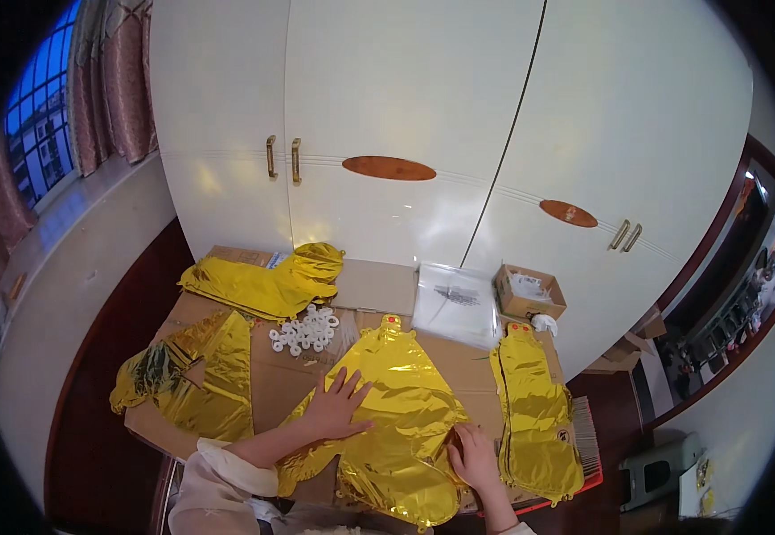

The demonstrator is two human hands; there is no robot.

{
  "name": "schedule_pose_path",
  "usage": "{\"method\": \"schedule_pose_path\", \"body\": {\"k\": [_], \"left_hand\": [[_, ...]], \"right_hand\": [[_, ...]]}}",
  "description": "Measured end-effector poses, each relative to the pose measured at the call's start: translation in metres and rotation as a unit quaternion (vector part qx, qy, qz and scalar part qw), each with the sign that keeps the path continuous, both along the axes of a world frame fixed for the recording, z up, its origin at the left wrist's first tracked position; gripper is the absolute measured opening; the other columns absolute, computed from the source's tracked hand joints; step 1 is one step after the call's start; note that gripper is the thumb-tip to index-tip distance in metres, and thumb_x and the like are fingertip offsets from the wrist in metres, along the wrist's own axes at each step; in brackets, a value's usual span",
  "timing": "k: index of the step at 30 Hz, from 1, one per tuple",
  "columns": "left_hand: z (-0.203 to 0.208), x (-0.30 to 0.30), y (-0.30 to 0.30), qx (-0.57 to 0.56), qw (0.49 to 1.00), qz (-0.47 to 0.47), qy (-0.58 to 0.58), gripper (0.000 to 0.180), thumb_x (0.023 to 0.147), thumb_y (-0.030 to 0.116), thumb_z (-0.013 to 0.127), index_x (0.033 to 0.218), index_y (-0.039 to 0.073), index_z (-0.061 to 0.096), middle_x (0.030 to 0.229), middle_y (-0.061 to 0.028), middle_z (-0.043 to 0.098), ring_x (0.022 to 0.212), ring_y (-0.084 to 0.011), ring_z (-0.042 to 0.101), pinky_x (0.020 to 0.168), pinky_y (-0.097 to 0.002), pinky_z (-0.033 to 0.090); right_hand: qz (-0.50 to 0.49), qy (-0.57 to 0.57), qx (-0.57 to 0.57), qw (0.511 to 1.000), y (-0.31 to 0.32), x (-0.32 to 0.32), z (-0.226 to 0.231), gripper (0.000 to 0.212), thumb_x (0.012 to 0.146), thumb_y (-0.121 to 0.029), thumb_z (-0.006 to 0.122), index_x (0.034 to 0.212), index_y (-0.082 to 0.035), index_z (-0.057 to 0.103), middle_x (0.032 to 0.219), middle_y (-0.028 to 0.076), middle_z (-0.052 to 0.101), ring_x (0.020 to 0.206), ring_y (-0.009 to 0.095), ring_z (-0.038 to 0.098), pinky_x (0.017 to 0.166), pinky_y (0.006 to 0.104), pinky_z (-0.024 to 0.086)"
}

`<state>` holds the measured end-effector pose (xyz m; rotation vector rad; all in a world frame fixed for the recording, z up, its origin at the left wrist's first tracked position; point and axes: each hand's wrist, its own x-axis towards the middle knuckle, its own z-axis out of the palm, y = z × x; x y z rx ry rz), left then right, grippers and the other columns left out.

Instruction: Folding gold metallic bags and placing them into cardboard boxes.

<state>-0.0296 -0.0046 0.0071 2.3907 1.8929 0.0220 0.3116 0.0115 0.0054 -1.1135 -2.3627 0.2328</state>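
Note:
A flat gold foil balloon lies spread in front of me on the cardboard-covered table, its narrow neck with a red spot pointing away. My left hand rests flat on its left part, fingers spread. At the balloon's lower right edge is my right hand, fingers bent and touching the foil, thumb a little apart. Left of this balloon lies another gold foil piece, partly crumpled. On the right is a long folded gold foil balloon, also with red spots at its top.
Behind my left hand are a pile of small white rings and a heap of gold foil. Farther back sit clear plastic bags and a small cardboard box holding clear packets. White cabinet doors rise behind the table.

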Motion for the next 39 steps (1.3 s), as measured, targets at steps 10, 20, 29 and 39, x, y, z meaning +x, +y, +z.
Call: {"method": "schedule_pose_path", "body": {"k": [10, 20, 29, 39], "left_hand": [[0.003, -0.004, -0.004, 0.032, 0.999, 0.002, -0.003, 0.085, 0.090, 0.069, 0.038, 0.150, 0.010, 0.027, 0.156, -0.0196, 0.020, 0.145, -0.0404, 0.014, 0.110, -0.0680, 0.010], [0.090, -0.132, 0.071, 0.026, 0.981, 0.156, -0.111, 0.032, 0.087, 0.028, 0.058, 0.104, 0.002, 0.065, 0.111, -0.0172, 0.064, 0.104, -0.0357, 0.060, 0.086, -0.0457, 0.049], [0.024, -0.187, 0.140, 0.111, 0.976, 0.176, -0.064, 0.027, 0.076, 0.031, 0.066, 0.088, 0.007, 0.071, 0.091, -0.0165, 0.069, 0.089, -0.0323, 0.067, 0.076, -0.0450, 0.054], [0.002, -0.212, 0.162, 0.128, 0.974, 0.165, -0.082, 0.026, 0.082, 0.025, 0.057, 0.084, 0.004, 0.072, 0.081, -0.0190, 0.069, 0.077, -0.0353, 0.067, 0.070, -0.0459, 0.053]], "right_hand": [[0.011, 0.009, 0.002, 1.000, 0.000, -0.002, 0.002, 0.044, 0.084, -0.016, 0.065, 0.124, -0.002, 0.052, 0.122, 0.018, 0.056, 0.112, 0.037, 0.053, 0.098, 0.0469, 0.041], [0.059, 0.018, 0.000, 0.998, 0.018, -0.030, 0.069, 0.040, 0.086, -0.019, 0.063, 0.122, -0.005, 0.056, 0.120, 0.016, 0.058, 0.111, 0.035, 0.054, 0.096, 0.0453, 0.042], [0.242, -0.133, 0.126, 0.953, 0.111, -0.176, 0.127, 0.033, 0.086, -0.025, 0.061, 0.115, -0.009, 0.060, 0.107, 0.007, 0.063, 0.105, 0.025, 0.058, 0.093, 0.0422, 0.042], [0.221, -0.171, 0.081, 0.957, 0.205, -0.322, 0.083, 0.028, 0.086, -0.023, 0.058, 0.111, -0.011, 0.062, 0.106, 0.008, 0.065, 0.106, 0.028, 0.060, 0.091, 0.0417, 0.045]]}}
